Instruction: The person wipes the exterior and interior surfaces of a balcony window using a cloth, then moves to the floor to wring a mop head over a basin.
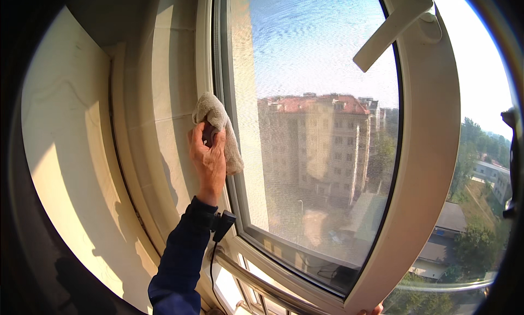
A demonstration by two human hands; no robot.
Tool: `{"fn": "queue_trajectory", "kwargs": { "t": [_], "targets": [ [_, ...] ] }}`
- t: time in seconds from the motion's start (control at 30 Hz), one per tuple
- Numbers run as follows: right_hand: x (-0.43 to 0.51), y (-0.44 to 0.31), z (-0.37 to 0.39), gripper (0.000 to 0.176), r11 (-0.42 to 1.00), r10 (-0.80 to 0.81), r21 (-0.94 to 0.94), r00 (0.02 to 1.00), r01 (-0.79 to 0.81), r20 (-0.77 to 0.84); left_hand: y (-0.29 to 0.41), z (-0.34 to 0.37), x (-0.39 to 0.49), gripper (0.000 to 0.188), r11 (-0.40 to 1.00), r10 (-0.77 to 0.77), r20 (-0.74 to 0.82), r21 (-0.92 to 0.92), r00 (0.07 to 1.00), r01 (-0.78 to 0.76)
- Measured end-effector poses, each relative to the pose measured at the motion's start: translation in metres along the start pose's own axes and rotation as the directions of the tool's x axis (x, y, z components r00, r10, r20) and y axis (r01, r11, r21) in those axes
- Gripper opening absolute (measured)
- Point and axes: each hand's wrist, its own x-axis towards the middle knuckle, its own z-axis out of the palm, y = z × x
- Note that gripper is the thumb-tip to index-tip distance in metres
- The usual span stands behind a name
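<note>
My left hand (208, 163) pinches a bunched beige terry cloth (234, 151) between thumb and fingers. It presses the cloth against the hinge-side edge of a white-framed window sash (425, 122), beside the dark seal of the glass pane (311, 151). Part of the cloth is folded over the fingertips. Around that wrist, over a dark blue sleeve, sits a strap with a small black device (224, 225) and a cable. Only the fingers of my right hand (373, 309) show, gripping the lower corner of the sash; the rest is out of view.
A white window handle (393, 32) juts across the upper right of the pane. Below the sash runs a metal railing (266, 286). At left stands a tiled reveal (174, 77) and a pale panel (69, 151). Buildings and trees lie outside, far below.
</note>
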Motion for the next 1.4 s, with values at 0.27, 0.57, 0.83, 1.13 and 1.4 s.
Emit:
{"fn": "queue_trajectory", "kwargs": {
  "t": [0.27,0.57,0.83,1.13,1.4],
  "targets": [
    [0.005,0.029,-0.023,0.035,0.981,-0.193,0.015,0.980,0.194,-0.039,-0.055,0.014,0.016,0.033,0.878,0.301,-0.004,0.391,0.954,-0.276],
    [0.016,0.037,-0.028,0.026,0.968,-0.232,0.065,0.964,0.242,-0.126,0.021,0.029,-0.050,0.037,0.970,0.216,0.042,0.108,0.975,-0.220],
    [0.017,0.027,-0.027,0.028,0.981,-0.190,0.007,0.968,0.194,-0.165,0.117,0.064,-0.136,0.047,0.906,0.422,0.107,-0.075,0.900,-0.416],
    [0.033,0.043,-0.031,0.028,0.988,-0.139,-0.088,0.970,0.124,-0.197,0.166,0.054,-0.171,0.044,0.718,0.007,0.523,-0.596,0.852,0.360],
    [0.013,0.014,-0.016,0.030,0.997,-0.048,-0.069,0.984,0.037,-0.171,0.107,-0.011,-0.116,0.034,0.897,-0.133,0.164,-0.400,0.977,0.189]
  ]
}}
